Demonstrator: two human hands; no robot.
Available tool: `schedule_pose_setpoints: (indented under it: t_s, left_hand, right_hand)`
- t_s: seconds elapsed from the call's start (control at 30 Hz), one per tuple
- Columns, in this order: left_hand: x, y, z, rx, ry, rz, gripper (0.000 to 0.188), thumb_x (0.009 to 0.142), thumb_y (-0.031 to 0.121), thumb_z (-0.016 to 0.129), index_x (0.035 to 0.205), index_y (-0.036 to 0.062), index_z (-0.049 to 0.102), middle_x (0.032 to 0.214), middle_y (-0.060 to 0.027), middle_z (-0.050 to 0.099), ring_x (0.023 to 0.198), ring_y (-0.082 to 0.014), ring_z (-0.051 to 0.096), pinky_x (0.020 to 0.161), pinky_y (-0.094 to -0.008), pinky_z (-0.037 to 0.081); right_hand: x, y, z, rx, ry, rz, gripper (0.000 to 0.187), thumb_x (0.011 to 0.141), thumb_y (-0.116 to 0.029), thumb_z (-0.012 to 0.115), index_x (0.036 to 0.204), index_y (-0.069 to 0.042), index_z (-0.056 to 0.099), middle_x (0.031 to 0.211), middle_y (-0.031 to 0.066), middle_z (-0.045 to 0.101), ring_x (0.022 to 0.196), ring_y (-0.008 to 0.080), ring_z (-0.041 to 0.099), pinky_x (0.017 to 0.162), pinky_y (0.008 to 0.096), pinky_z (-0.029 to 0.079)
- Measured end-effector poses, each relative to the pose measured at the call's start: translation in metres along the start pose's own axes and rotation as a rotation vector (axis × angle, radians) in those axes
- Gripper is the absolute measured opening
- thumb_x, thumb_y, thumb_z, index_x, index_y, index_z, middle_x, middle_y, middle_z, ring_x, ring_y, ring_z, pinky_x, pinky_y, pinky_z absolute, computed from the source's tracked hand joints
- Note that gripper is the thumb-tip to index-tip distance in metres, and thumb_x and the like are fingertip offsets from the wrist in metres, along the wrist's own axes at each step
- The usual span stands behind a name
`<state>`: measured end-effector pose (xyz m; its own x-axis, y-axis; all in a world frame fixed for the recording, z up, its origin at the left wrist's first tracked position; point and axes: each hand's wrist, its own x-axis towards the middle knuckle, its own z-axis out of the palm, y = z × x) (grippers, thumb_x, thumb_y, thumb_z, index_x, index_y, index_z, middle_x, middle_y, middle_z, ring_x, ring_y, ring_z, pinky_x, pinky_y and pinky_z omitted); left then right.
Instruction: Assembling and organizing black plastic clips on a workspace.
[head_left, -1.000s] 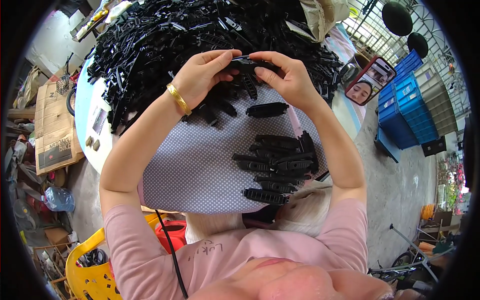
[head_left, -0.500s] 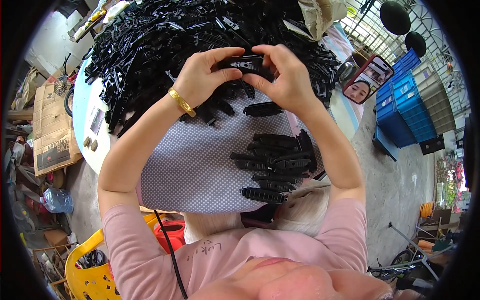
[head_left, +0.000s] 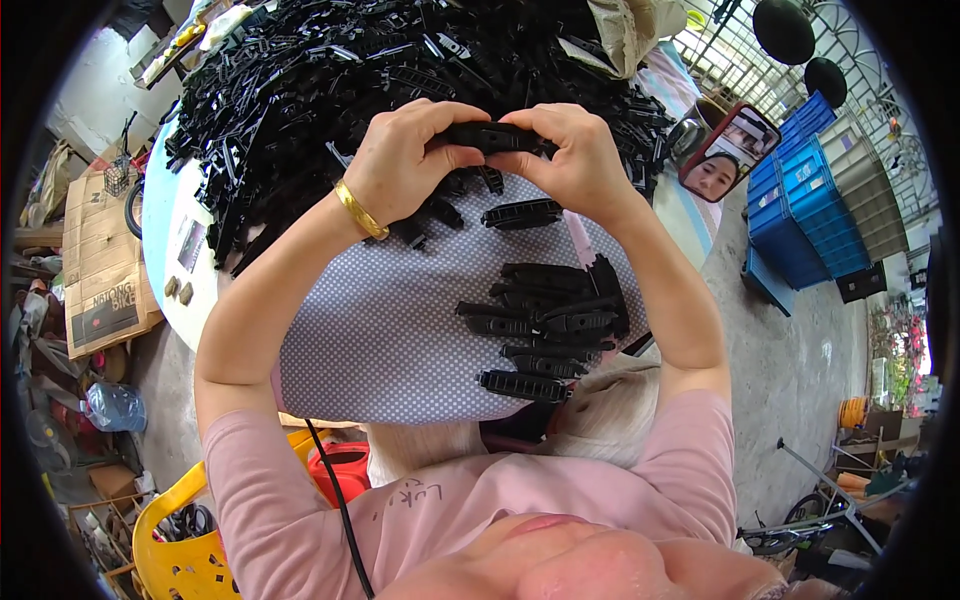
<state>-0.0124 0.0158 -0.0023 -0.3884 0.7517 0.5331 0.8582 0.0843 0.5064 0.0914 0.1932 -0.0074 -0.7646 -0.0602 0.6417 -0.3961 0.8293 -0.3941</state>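
A long black plastic part (head_left: 492, 137) is held level between my two hands over the near edge of a big heap. My left hand (head_left: 398, 160) pinches its left end between thumb and fingers. At the other end, my right hand (head_left: 577, 163) is closed on it the same way. Just below my hands, a single slotted black part (head_left: 523, 214) lies on the dotted cloth (head_left: 390, 330). Closer to me on the right, several similar black parts (head_left: 540, 325) are laid in a loose stack. The heap of black plastic parts (head_left: 330, 110) stretches across the far side.
A phone (head_left: 730, 155) stands right of the heap, beside a metal pot (head_left: 690, 140). A brown paper bag (head_left: 635, 40) sits at the back. Blue crates (head_left: 800, 205) are stacked on the right. A cardboard sheet (head_left: 100, 260) leans at left, above a yellow chair (head_left: 180, 560).
The held part has turned, so a smoother, darker face now shows. My right hand has come down slightly, and its fingers sit nearer the middle of the part.
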Motion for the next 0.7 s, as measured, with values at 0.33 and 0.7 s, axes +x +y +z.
schedule_pose_setpoints:
  t_s: [0.33, 0.7]
  left_hand:
    - [0.003, -0.014, 0.009, -0.030, -0.195, 0.032, 0.031, 0.079, 0.003, 0.060, 0.110, 0.0052, 0.061, 0.109, -0.0087, 0.060, 0.091, -0.0184, 0.054, 0.081, -0.0283, 0.046]
    - [-0.005, -0.003, 0.038, 0.588, -0.401, 0.268, 0.042, 0.068, 0.004, 0.061, 0.109, 0.0120, 0.060, 0.108, -0.0041, 0.052, 0.108, -0.0212, 0.045, 0.093, -0.0347, 0.037]
  right_hand:
    - [-0.003, 0.031, -0.025, 0.274, -0.691, 0.206, 0.030, 0.072, -0.021, 0.068, 0.091, 0.003, 0.065, 0.067, 0.0067, 0.059, 0.059, 0.0090, 0.051, 0.054, 0.0239, 0.041]
    - [-0.003, 0.014, -0.020, 0.318, -1.089, 0.191, 0.045, 0.070, -0.036, 0.074, 0.092, 0.002, 0.066, 0.073, 0.0072, 0.065, 0.062, 0.0134, 0.058, 0.058, 0.0252, 0.048]
